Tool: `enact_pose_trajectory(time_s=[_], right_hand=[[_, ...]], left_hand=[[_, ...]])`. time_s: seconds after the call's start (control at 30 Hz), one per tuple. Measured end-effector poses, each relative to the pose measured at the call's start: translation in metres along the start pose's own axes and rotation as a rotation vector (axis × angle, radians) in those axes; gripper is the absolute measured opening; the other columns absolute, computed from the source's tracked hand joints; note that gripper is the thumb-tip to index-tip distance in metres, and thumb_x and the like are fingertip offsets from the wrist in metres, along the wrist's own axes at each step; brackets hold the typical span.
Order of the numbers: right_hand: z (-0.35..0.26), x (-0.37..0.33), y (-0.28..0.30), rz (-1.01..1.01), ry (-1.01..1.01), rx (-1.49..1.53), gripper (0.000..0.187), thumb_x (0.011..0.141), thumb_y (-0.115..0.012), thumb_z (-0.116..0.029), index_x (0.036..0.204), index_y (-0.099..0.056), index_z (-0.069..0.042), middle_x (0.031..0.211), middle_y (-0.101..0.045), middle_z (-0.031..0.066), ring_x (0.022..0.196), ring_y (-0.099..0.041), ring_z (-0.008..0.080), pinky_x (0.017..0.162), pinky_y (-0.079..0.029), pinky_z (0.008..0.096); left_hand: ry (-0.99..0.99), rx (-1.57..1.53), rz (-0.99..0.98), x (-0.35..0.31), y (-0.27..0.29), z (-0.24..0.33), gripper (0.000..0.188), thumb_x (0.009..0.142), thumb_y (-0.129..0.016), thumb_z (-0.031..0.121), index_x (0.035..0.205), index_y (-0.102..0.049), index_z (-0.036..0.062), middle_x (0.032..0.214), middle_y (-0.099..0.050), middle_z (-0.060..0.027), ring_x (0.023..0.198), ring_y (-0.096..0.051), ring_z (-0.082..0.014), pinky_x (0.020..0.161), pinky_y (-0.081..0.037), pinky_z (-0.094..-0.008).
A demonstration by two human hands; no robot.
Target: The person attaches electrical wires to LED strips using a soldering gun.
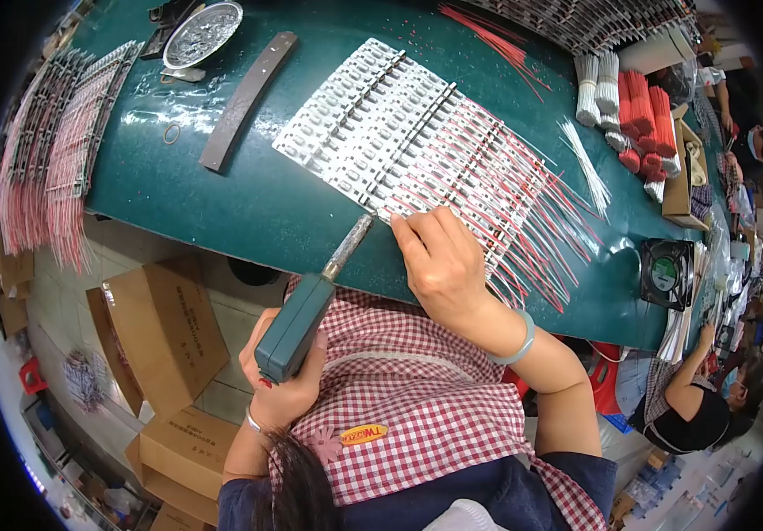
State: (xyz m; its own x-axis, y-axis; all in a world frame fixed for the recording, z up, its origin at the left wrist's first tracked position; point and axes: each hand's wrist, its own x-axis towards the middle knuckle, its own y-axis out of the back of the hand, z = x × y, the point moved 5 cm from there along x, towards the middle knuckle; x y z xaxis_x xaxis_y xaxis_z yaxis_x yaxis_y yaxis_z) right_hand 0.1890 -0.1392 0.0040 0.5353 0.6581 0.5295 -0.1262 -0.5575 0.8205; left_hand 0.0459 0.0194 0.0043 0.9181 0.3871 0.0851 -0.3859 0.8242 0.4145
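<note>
One green soldering gun [295,327], one left hand [282,403], one right hand [441,265]. One black fan [667,273], one metal dish [172,64], one dark bar [249,103], one green counter [222,208], two bracelets [530,334]. White boards [337,119], red wires [545,257]: too many to count.

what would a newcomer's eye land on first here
Probably the white panel of small boards on the green table, with thin red wires fanning off its right side. Next, the green soldering gun in the left grip, its tip at the panel's near edge.

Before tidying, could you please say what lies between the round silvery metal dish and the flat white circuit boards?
The head view shows a long brown bar on the green tabletop.
</note>
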Motion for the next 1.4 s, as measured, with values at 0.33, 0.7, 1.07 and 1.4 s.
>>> enact_pose_trajectory(time_s=[0.33, 0.7, 1.07, 1.4], right_hand=[[-0.003, 0.000, -0.002, -0.031, 0.031, -0.026, 0.031, 0.070, -0.059, -0.004, 0.098, -0.065, 0.009, 0.078, -0.052, 0.0094, 0.075, -0.051, 0.0232, 0.061, -0.045, 0.0321], [0.006, 0.002, 0.013, 0.002, -0.008, -0.022, 0.028, 0.071, -0.060, -0.004, 0.096, -0.064, 0.007, 0.081, -0.054, 0.0095, 0.076, -0.053, 0.0237, 0.062, -0.045, 0.0322], [0.158, 0.000, 0.088, 0.122, -0.329, -0.271, 0.020, 0.078, -0.065, -0.002, 0.097, -0.068, -0.002, 0.091, -0.062, 0.0100, 0.083, -0.059, 0.0287, 0.072, -0.051, 0.0382], [0.250, 0.125, -0.011, -0.081, -0.162, -0.476, 0.035, 0.079, -0.059, -0.005, 0.113, -0.062, 0.003, 0.118, -0.060, 0.0207, 0.108, -0.057, 0.0325, 0.089, -0.050, 0.0388]], left_hand=[[-0.016, 0.037, 0.040, -0.007, 0.005, -0.008, 0.019, 0.073, -0.072, -0.001, 0.090, -0.065, -0.0045, 0.083, -0.063, -0.0120, 0.067, -0.062, -0.0210, 0.060, -0.050, -0.0287], [0.117, -0.163, 0.179, -0.015, 0.005, -0.036, 0.031, 0.083, -0.068, -0.004, 0.113, -0.062, -0.0041, 0.088, -0.063, -0.0056, 0.058, -0.050, -0.0079, 0.051, -0.040, -0.0235], [0.242, -0.299, 0.303, 0.029, 0.018, -0.007, 0.034, 0.088, -0.065, 0.003, 0.120, -0.058, -0.0043, 0.101, -0.064, -0.0097, 0.057, -0.049, -0.0066, 0.051, -0.040, -0.0223], [0.187, -0.265, 0.347, 0.049, 0.016, 0.015, 0.031, 0.086, -0.064, 0.000, 0.116, -0.059, -0.0049, 0.084, -0.061, -0.0055, 0.056, -0.049, -0.0073, 0.050, -0.039, -0.0224]])
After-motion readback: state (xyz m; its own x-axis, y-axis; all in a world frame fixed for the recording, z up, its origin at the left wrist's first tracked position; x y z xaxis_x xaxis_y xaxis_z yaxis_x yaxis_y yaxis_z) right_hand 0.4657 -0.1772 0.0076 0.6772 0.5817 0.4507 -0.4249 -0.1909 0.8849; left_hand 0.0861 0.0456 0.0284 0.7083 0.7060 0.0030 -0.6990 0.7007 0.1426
